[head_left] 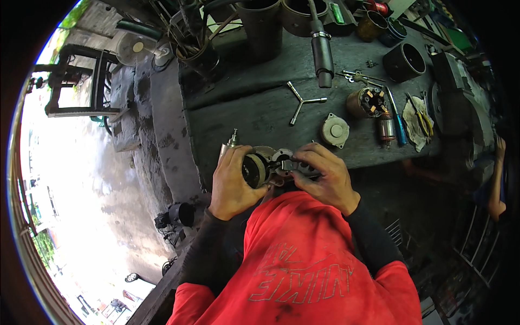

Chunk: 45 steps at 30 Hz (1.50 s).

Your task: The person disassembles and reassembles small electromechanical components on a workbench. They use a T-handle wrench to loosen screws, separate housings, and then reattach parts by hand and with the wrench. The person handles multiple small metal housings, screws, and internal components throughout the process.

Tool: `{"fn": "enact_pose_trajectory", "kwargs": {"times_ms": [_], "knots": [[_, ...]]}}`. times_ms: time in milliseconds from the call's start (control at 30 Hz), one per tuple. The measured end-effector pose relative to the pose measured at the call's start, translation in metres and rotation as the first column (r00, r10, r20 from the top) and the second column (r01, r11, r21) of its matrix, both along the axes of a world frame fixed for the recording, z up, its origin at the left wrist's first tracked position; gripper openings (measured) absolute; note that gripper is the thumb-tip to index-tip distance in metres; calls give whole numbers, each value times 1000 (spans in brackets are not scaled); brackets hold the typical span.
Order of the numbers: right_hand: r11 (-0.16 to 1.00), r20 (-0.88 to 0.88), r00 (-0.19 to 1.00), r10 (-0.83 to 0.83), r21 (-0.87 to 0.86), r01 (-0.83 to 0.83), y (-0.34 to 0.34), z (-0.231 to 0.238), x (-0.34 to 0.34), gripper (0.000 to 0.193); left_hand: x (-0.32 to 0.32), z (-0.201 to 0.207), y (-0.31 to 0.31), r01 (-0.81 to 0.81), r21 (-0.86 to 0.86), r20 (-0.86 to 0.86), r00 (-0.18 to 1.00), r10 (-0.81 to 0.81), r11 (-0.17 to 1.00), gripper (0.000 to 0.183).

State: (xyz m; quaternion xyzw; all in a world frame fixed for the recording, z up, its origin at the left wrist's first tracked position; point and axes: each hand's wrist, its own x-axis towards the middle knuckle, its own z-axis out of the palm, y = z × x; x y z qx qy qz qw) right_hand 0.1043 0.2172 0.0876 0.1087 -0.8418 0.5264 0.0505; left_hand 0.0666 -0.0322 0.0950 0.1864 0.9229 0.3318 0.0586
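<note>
At the bench's near edge, my left hand point(232, 181) is wrapped round a round, hollow metal housing point(261, 172), its dark opening turned up. My right hand point(329, 179) pinches a small grey metal piece point(288, 164) at the housing's right side, over a flanged part with holes. The fingers partly hide how the two join. A silvery cylinder with a threaded stud point(232, 139) stands just beyond my left fingers. Past my right hand lies a round metal end cover point(335, 130) with bolt lugs.
On the dark bench point(244, 108) lie a three-armed socket wrench point(302, 102), a motor casing with copper brushes point(366, 102), an armature point(387, 129), a blue screwdriver point(399, 120) and yellow-handled pliers point(422, 120) on a rag. A dark cylindrical tool point(323, 57) points nearward. Another person's arm point(497, 179) shows far right.
</note>
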Motion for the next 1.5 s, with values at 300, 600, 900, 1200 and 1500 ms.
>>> {"fn": "enact_pose_trajectory", "kwargs": {"times_ms": [300,600,900,1200,1500], "knots": [[890,23,983,183,421,-176,-3,12,-14,31,4,1,13,51,-50,-41,998,-53,997,77],[775,100,967,232,581,-247,-8,20,-15,14,7,4,26,53,-85,-7,999,-54,995,78],[766,108,980,169,611,-199,-10,21,-5,13,7,4,29,77,-42,-29,996,-79,996,78],[843,219,974,60,511,-167,-12,20,-1,21,9,8,28,124,-75,2,992,-124,989,76],[878,233,971,51,453,-155,-7,14,3,29,7,9,32,103,-83,36,994,-100,991,67]]}}
